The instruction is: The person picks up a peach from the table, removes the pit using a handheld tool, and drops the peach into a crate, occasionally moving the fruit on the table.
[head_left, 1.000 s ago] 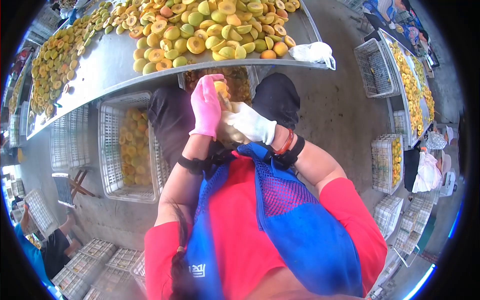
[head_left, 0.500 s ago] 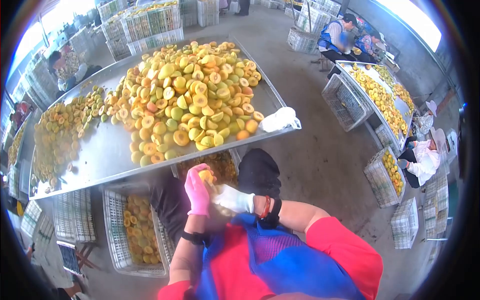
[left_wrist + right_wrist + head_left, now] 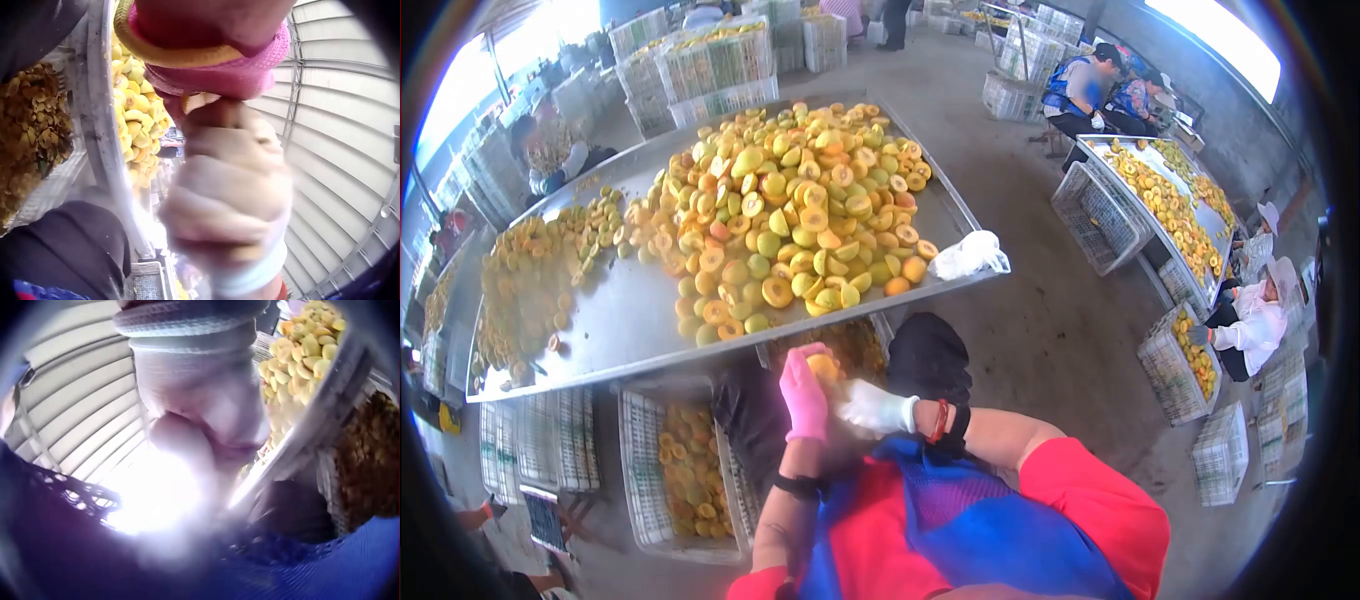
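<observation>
In the head view my left hand [image 3: 803,400], in a pink glove, grips a yellow-orange peach [image 3: 827,366] in front of the table edge. My right hand [image 3: 878,408], in a white glove, is close against the fruit from the other side. Seen from the left wrist, the right hand's fingers [image 3: 228,187] are curled round a small tool, mostly hidden in the blurred fist. Many cut peach halves [image 3: 810,215] lie heaped on the metal table [image 3: 635,325], just beyond both hands.
Below the hands, a crate of brownish scraps [image 3: 31,119] stands under the table edge. A white crate [image 3: 640,470] of peach halves is at my left. A white bag [image 3: 968,257] lies on the table corner. People work at another table [image 3: 1215,240] on the right.
The head view has tilted up, so more of the table and room shows and the hands sit lower. Both hands stay together at the peach, with small shifts.
</observation>
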A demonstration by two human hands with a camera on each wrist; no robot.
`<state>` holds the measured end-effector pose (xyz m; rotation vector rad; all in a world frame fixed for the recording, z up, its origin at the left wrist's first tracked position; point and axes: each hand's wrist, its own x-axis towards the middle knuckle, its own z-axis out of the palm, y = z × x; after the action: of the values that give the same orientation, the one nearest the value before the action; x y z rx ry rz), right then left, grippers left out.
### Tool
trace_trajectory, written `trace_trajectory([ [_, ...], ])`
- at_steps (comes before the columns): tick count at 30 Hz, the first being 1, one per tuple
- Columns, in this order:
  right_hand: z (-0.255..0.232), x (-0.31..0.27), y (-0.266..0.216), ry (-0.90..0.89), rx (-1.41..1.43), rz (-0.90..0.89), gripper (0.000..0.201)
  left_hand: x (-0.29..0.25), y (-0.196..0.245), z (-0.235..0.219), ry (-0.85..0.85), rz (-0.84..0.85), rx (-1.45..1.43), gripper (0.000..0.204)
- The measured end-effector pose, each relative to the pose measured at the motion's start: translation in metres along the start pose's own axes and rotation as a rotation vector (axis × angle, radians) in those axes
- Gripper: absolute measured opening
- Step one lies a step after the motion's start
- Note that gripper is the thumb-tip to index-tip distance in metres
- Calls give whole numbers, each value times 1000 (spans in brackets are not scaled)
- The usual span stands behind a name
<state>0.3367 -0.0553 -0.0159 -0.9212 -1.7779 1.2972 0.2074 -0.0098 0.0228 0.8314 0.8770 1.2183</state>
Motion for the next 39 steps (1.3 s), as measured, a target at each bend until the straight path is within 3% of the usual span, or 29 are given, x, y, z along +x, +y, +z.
trace_trajectory([
  [1,-1,3,-9,-20,228,276,13,4,-1,-2,-2,-10,23,50],
  [2,-2,5,-18,25,450,557,13,6,-13,-5,3,117,88,52],
  [3,-7,3,-30,-27,505,600,15,3,-10,-4,-11,158,100,55],
  [8,-4,7,-8,-110,573,514,19,4,-4,-7,-70,218,105,62],
  [11,-5,8,-9,-78,385,446,18,-4,6,0,-46,233,86,61],
  [14,1,7,18,-48,551,601,17,-1,5,4,1,55,37,60],
  [17,-2,6,-17,-48,554,610,19,-5,5,4,-35,130,122,59],
  [19,-1,3,-42,-96,845,628,21,-6,6,1,-161,183,27,56],
  [20,-4,2,-53,-107,862,652,22,-5,7,1,-225,210,-25,54],
  [23,-6,7,-60,-54,572,604,22,9,4,-5,-220,291,120,60],
  [24,-7,9,-60,-35,566,587,23,16,0,-5,-148,387,227,65],
  [27,1,10,-63,61,390,553,23,12,-2,-12,-195,318,97,63],
  [32,-1,7,-79,-5,747,663,25,5,13,-4,-207,200,-8,82],
  [35,-2,4,-73,-80,1027,701,27,5,12,-5,-215,157,-19,83],
  [39,0,0,-84,-163,1194,596,27,-2,28,4,-240,105,-53,84],
])
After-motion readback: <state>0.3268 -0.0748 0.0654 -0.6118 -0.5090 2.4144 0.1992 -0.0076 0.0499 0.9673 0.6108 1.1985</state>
